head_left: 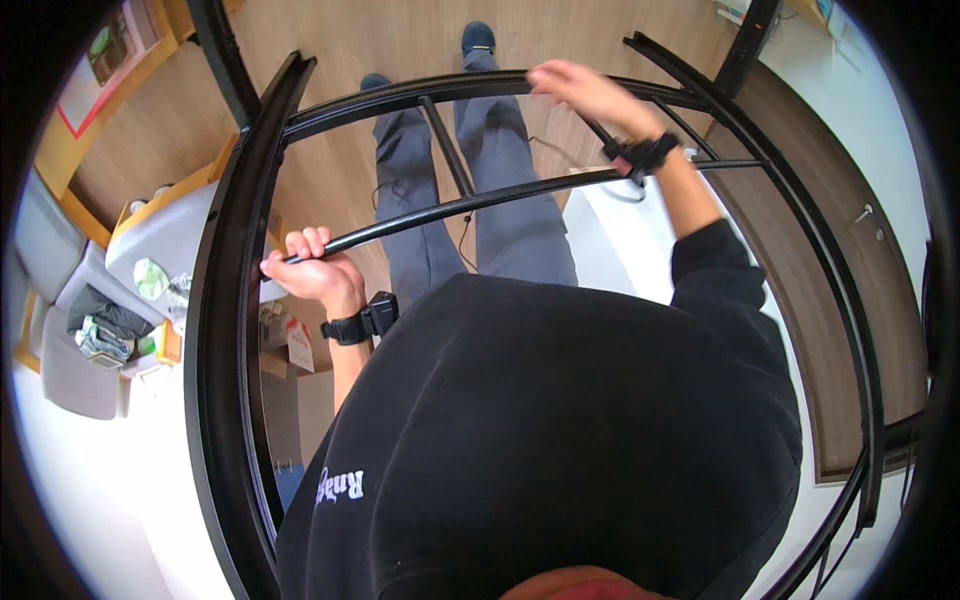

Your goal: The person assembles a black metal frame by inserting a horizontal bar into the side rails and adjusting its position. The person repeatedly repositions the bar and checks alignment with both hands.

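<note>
Black metal framework surrounds me, with a long left side rail (225, 330) and a crosswise far rail (390, 97). A slimmer black metal bar (420, 217) runs across nearer my body, and a short bar (446, 147) links it to the far rail. My left hand (330, 275) is closed round the left end of the slim bar, close to the left side rail. Over the right part of the far rail, my right hand (590, 97) stretches out its fingers, slightly blurred. Whether its palm touches the rail I cannot tell. Black straps are on both wrists.
A right side rail (815, 225) curves past a brown door (850, 260). Grey cushioned seats (80, 375) on the left carry bags and clothing (105, 325). A white surface (620, 235) lies under the right forearm. Wood flooring (330, 45) extends around my feet.
</note>
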A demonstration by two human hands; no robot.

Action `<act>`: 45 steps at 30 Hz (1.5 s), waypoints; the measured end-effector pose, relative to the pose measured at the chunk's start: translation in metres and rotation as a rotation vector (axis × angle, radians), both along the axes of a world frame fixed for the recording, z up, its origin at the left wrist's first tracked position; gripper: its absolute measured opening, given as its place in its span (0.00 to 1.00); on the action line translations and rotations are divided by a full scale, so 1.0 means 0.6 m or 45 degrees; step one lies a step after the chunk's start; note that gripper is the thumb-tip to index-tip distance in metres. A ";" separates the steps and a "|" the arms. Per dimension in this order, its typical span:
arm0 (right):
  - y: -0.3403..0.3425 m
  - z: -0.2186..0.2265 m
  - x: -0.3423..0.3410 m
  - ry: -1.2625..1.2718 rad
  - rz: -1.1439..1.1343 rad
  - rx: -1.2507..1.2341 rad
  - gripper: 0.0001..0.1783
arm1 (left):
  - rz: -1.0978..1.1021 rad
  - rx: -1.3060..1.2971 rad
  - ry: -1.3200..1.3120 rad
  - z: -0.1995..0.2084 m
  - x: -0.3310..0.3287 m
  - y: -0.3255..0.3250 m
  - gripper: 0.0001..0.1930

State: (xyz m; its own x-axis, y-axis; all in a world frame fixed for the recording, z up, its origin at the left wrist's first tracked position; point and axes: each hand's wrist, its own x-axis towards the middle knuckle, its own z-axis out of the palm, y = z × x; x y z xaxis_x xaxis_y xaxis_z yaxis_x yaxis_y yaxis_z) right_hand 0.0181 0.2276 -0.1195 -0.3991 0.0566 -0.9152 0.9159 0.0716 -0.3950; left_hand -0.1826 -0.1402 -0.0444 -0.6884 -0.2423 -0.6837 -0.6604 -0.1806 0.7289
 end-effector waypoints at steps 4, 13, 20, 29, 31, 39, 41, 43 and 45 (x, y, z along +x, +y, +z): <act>0.094 -0.098 0.093 -0.772 -0.088 -0.117 0.33 | 0.025 -0.043 -0.006 0.000 -0.001 0.002 0.15; 0.027 -0.173 0.184 -0.895 -0.981 -0.470 0.14 | 0.006 -0.049 0.000 -0.002 -0.001 0.002 0.14; 0.018 -0.173 0.184 -0.864 -1.125 -0.476 0.12 | 0.000 -0.067 0.009 -0.002 -0.001 -0.001 0.14; 0.011 -0.171 0.171 -0.863 -1.092 -0.365 0.10 | -0.014 -0.046 0.032 -0.001 0.001 -0.005 0.14; 0.010 -0.173 0.173 -0.796 -1.111 -0.363 0.10 | -0.030 -0.056 0.042 -0.001 0.001 -0.006 0.14; 0.011 -0.195 0.204 -0.800 -1.050 -0.451 0.13 | 0.003 0.050 -0.026 -0.001 -0.001 -0.015 0.16; 0.014 -0.202 0.207 -0.733 -0.886 -0.408 0.14 | -0.005 0.060 -0.016 -0.001 -0.003 -0.017 0.15; 0.021 -0.201 0.202 -0.739 -0.885 -0.396 0.15 | 0.072 0.092 -0.048 -0.001 -0.004 -0.019 0.15; 0.037 -0.189 0.183 -0.756 -0.604 -0.359 0.18 | 0.094 0.113 -0.032 -0.001 -0.005 -0.020 0.15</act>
State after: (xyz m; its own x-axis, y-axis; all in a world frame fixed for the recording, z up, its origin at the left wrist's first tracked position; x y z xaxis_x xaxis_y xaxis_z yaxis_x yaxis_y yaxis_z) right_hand 0.1279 0.2499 -0.2326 0.1661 -0.1669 -0.9719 0.8864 -0.4067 0.2213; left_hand -0.1857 -0.1521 -0.0449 -0.6532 -0.2297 -0.7215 -0.6607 -0.2925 0.6913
